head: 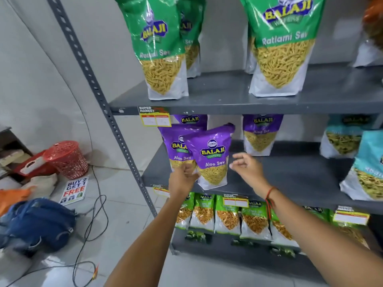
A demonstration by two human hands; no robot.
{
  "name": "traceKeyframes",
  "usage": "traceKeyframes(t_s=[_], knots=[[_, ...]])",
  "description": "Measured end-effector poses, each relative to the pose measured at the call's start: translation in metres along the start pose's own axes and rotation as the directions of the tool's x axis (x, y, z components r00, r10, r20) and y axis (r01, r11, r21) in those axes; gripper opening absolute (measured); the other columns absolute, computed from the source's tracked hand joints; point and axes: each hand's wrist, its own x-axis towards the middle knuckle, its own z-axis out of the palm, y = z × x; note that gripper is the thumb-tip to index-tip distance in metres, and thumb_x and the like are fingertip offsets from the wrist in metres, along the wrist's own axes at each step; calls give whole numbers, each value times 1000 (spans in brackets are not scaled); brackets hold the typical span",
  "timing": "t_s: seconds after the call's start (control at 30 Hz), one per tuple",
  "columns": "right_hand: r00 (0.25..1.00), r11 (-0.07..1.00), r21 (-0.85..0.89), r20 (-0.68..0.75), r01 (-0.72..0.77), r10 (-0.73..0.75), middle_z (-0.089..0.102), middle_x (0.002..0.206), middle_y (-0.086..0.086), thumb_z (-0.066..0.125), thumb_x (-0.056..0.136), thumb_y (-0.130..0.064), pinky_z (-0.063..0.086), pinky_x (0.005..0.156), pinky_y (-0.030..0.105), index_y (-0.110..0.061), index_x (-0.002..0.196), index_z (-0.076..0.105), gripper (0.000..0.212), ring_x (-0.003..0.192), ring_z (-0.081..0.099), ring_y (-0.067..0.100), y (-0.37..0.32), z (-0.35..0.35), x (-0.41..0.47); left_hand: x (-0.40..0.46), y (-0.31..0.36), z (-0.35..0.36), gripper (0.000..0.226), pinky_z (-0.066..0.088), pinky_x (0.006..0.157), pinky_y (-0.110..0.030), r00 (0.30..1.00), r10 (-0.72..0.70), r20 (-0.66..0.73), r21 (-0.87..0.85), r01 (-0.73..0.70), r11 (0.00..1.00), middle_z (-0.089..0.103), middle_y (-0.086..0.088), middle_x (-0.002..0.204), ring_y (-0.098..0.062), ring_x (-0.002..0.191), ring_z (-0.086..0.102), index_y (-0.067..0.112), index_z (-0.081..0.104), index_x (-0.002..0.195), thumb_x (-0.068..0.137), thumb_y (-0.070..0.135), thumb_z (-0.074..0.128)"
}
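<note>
A purple Aloo Sev pouch point(211, 156) stands tilted at the front edge of the middle shelf point(290, 177). My left hand point(183, 175) grips its lower left side. Just right of the pouch, my right hand point(246, 164) hovers with fingers loosely spread, holding nothing. A second purple pouch point(173, 141) stands right behind the held one, and a third point(260, 133) stands further back on the same shelf.
Green Ratlami Sev pouches point(281, 44) stand on the upper shelf, teal pouches point(366, 168) at the right, small green packets point(228, 216) on the lower shelf. On the floor at left lie a red basket point(68, 159), a blue backpack point(39, 224), a sign and cables.
</note>
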Motion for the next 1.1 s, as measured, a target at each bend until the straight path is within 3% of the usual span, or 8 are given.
traceKeyframes(t_s=[0.1, 0.2, 0.3, 0.4, 0.5, 0.67, 0.83, 1.1], knots=[[980, 984, -25, 81, -178, 180, 69, 97, 14, 74, 74, -9, 49, 83, 33, -11, 113, 60, 42, 88, 62, 22, 51, 9, 15, 8, -19, 31, 62, 52, 84, -34, 995, -65, 71, 36, 63, 997, 69, -3, 113, -22, 95, 68, 18, 55, 127, 73, 32, 81], [957, 969, -23, 152, -248, 248, 61, 116, 17, 70, 76, 0, 46, 81, 28, -6, 129, 49, 58, 97, 55, 21, 74, 19, 39, 19, -35, 57, 71, 47, 77, -30, 992, -79, 97, 39, 76, 996, 66, -1, 106, -22, 92, 64, 19, 42, 137, 77, 28, 78], [934, 965, 40, 266, -259, 240, 48, 119, 8, 64, 75, 14, 46, 70, 11, -5, 137, 35, 72, 107, 47, 17, 80, 29, 60, 25, -49, 73, 65, 46, 76, -32, 991, -107, 85, 58, 103, 993, 67, -2, 109, -23, 93, 64, 17, 47, 131, 76, 30, 79], [898, 970, 13, 382, -242, 219, 48, 121, 8, 63, 71, 20, 46, 74, 16, -5, 140, 30, 80, 109, 46, 16, 90, 36, 75, 31, -67, 88, 62, 55, 82, -41, 988, -146, 47, 22, 145, 989, 68, 6, 104, -18, 93, 67, 22, 55, 124, 71, 38, 81], [874, 970, -23, 429, -241, 227, 49, 117, 10, 62, 72, 21, 48, 60, 9, -1, 137, 31, 74, 89, 53, 11, 100, 37, 85, 36, -79, 99, 55, 56, 80, -38, 988, -154, 2, 5, 154, 988, 74, 4, 100, -14, 89, 70, 23, 60, 119, 71, 39, 81], [870, 970, -47, 435, -237, 234, 56, 110, 11, 67, 76, 8, 45, 50, 6, -5, 128, 42, 59, 79, 56, 7, 111, 22, 92, 42, -77, 110, 47, 55, 79, -33, 991, -132, -4, -29, 132, 991, 75, 3, 101, -14, 92, 71, 18, 61, 120, 78, 33, 77], [908, 975, -6, 364, -220, 207, 60, 110, 8, 72, 74, 3, 51, 70, 17, -15, 111, 50, 46, 86, 60, 12, 130, -14, 90, 43, -58, 135, 40, 54, 71, -23, 992, -86, 89, -30, 89, 996, 75, 6, 96, -4, 83, 69, 16, 61, 119, 83, 27, 73], [956, 970, 12, 172, -243, 237, 64, 110, -5, 76, 74, -9, 50, 68, 9, -15, 120, 52, 52, 90, 62, 0, 149, -89, 61, 42, -19, 189, 37, 45, 59, -5, 964, 18, 267, 41, -30, 999, 77, 7, 97, 12, 71, 62, 28, 63, 116, 81, 35, 72]])
